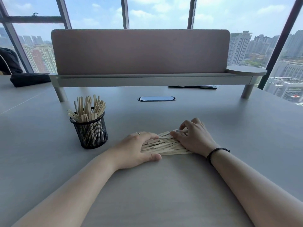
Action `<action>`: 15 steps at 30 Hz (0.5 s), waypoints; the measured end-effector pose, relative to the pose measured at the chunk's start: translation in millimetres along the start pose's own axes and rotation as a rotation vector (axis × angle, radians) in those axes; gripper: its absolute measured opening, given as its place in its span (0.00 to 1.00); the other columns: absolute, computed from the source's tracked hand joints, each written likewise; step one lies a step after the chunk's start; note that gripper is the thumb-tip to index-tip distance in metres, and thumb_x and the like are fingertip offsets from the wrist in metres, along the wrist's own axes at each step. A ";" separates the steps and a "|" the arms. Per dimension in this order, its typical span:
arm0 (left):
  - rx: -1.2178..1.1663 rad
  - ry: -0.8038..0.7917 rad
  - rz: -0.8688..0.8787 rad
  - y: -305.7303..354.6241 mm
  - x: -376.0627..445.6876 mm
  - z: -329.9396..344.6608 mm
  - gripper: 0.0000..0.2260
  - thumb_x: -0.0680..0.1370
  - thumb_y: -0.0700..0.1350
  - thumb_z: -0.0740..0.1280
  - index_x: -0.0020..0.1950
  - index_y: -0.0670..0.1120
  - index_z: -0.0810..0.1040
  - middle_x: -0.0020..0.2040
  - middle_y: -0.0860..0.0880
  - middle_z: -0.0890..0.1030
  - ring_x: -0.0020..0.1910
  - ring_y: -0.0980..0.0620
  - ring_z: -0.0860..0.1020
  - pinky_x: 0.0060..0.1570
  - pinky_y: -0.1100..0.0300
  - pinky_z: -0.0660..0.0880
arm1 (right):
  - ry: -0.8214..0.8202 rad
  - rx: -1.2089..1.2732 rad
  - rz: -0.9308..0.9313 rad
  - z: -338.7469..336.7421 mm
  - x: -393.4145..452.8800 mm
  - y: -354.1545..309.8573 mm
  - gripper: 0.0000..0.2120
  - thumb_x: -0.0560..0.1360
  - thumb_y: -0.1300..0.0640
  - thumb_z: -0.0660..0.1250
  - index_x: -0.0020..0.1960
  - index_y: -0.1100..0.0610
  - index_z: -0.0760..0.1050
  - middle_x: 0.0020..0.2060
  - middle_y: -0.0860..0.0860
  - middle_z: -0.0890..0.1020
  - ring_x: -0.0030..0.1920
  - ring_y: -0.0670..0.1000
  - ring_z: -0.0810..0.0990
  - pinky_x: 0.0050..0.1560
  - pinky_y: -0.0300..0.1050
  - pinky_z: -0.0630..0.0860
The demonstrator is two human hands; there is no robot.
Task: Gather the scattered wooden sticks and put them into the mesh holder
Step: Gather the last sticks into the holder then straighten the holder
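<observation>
Head view: the left hand lies low centre of the frame, fingers nearly straight, palm pressing one end of the sticks. The right hand sits just right of it, fingers curled over the far ends and thumb against the pile, so it grips them. Both forearms run down to the bottom corners, wrists low on the desk. The sticks lie flat between the hands, fanned rather than squared. Lifted like this, loose ones could slip out below or splay. The holder, left of centre, is already crowded, so a fat bundle may jam or tip it.
</observation>
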State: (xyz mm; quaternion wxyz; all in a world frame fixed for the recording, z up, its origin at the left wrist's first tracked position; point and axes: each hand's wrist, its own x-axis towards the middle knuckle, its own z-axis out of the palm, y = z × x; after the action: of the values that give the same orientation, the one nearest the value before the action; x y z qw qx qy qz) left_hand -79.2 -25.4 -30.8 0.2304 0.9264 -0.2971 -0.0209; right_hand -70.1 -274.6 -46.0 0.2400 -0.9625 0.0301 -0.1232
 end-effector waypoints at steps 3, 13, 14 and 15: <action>-0.018 0.003 0.002 2.8 3.3 3.4 0.34 0.69 0.68 0.72 0.73 0.60 0.70 0.71 0.60 0.74 0.70 0.58 0.70 0.67 0.63 0.65 | 0.021 0.099 -0.009 1.7 0.1 -7.4 0.19 0.71 0.34 0.66 0.52 0.47 0.78 0.49 0.47 0.72 0.54 0.49 0.74 0.54 0.44 0.70; 0.180 0.077 -0.118 6.1 -8.5 -5.0 0.40 0.67 0.75 0.67 0.76 0.65 0.61 0.75 0.61 0.70 0.73 0.55 0.68 0.66 0.56 0.66 | 0.032 0.095 0.147 -14.8 -0.2 10.8 0.29 0.73 0.29 0.57 0.63 0.48 0.76 0.63 0.52 0.78 0.64 0.53 0.75 0.59 0.49 0.71; 0.185 0.062 -0.122 6.6 -9.0 -3.9 0.41 0.67 0.75 0.67 0.77 0.64 0.60 0.75 0.59 0.69 0.74 0.55 0.66 0.68 0.56 0.64 | -0.011 0.074 0.138 -13.5 -1.8 8.8 0.31 0.73 0.28 0.55 0.66 0.47 0.74 0.65 0.52 0.77 0.65 0.53 0.74 0.61 0.50 0.71; 0.183 0.054 -0.118 8.0 -8.5 -2.0 0.41 0.68 0.75 0.66 0.78 0.64 0.60 0.76 0.57 0.69 0.75 0.55 0.64 0.70 0.56 0.63 | -0.046 0.059 0.118 -12.1 -4.1 4.5 0.32 0.74 0.28 0.54 0.68 0.47 0.73 0.66 0.51 0.77 0.67 0.53 0.73 0.63 0.50 0.70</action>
State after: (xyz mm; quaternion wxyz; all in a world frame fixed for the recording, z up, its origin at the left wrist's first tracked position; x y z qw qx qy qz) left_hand -90.1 -25.6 -26.3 0.1509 0.9597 -0.2363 0.0177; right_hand -77.0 -283.6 -38.7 0.2757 -0.9541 0.0777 -0.0873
